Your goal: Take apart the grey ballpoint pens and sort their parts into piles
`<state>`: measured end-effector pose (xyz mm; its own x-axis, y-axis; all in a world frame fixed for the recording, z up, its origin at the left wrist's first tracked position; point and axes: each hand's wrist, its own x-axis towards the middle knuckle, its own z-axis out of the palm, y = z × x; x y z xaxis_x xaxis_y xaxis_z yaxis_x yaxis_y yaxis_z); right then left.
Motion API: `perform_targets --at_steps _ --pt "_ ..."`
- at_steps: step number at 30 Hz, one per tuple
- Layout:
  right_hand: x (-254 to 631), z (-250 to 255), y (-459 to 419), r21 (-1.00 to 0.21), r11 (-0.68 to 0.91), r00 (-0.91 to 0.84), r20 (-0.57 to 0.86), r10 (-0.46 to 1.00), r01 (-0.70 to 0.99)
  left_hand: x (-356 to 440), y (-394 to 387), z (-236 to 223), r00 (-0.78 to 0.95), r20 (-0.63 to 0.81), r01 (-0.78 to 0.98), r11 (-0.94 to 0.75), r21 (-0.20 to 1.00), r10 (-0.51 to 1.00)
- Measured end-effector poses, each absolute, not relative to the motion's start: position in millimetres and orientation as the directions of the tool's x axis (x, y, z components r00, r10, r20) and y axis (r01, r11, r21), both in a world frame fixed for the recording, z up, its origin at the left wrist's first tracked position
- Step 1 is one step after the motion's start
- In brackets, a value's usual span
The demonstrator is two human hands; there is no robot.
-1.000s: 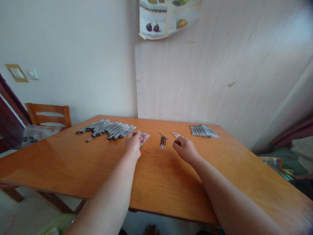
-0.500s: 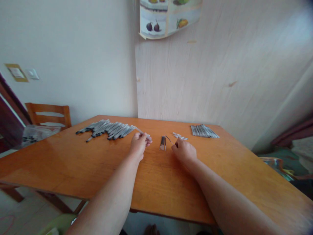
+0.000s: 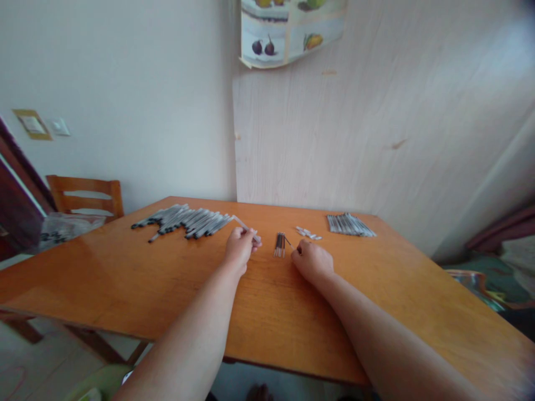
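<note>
My left hand (image 3: 238,250) is closed around a clear pen barrel (image 3: 241,223), which slants up and left out of the fingers. My right hand (image 3: 313,260) rests low over the table with its fingers pinched on a thin dark pen refill (image 3: 288,241). The far end of that refill points toward a small row of pen refills (image 3: 280,245), dark with pale tips, lying between my hands. Just beyond my right hand are several small whitish pieces (image 3: 308,233), too small to identify.
A broad pile of clear pen barrels with black ends (image 3: 179,220) covers the table's (image 3: 167,284) back left. At the back right lies a neat row of pens (image 3: 350,224). A wooden chair (image 3: 86,185) and a plastic bag (image 3: 71,225) stand beyond the left edge.
My right hand has shifted slightly left and toward me, away from the small whitish pieces, with the refill still in it. My left hand holds the barrel almost unchanged.
</note>
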<state>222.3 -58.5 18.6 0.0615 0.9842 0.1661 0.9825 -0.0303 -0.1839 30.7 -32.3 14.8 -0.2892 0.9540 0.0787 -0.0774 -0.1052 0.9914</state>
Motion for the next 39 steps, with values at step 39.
perform_targets --at_steps 39 --pt "226 7 -54 -0.312 0.184 -0.132 0.181 0.975 0.932 8 -22 18 -0.476 0.103 -0.033 -0.135 0.99 0.873"
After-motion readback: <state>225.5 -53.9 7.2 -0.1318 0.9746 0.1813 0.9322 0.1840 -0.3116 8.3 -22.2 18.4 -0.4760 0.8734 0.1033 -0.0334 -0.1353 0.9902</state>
